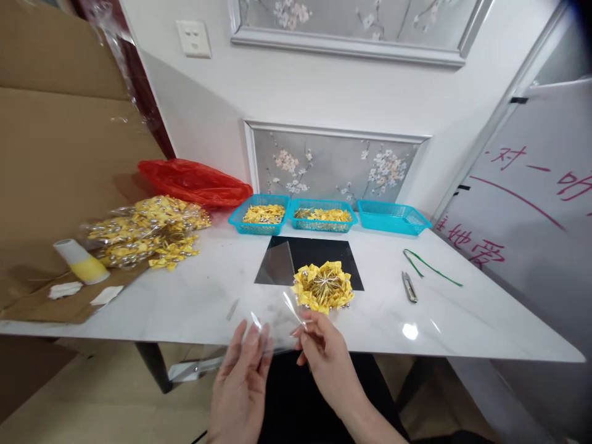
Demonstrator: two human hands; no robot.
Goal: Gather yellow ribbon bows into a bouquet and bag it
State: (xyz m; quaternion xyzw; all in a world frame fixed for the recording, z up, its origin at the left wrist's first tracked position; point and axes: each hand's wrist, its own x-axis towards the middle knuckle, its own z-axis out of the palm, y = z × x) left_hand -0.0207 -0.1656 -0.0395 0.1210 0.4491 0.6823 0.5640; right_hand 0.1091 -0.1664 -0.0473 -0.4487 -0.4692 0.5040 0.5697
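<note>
Holding clear plastic film (pixel 277 330) at the near edge of the surface (pixel 379 333), the two hands work close together. The right hand (pixel 319 339) pinches the film between thumb and forefinger; the left hand (pixel 247 364) has its fingers stretched out and slightly apart with film against them, and I cannot tell whether it grips. Just beyond the right hand, at 1 o'clock from the pair, the ring of yellow ribbon flowers (pixel 324 287) rests partly over a black mat (pixel 319 245), its gold stems meeting at the middle.

Being thin and glossy, the film could slip off the left fingertips, cling to itself or crease if pulled unevenly. A careless push from the right knuckles could shift the ring, and its petals or beads could snag the film.

The near edge runs right by the hands, so film let go there could slide down to the lap. Room for sideways moves lies toward 3 o'clock, short of the thread snips (pixel 409 287) and green cord (pixel 432 265) around 2. Three blue baskets (pixel 393 221) bound the reach from 12 to 1, and wrapped yellow flower bundles (pixel 148 231) crowd 10 o'clock.
</note>
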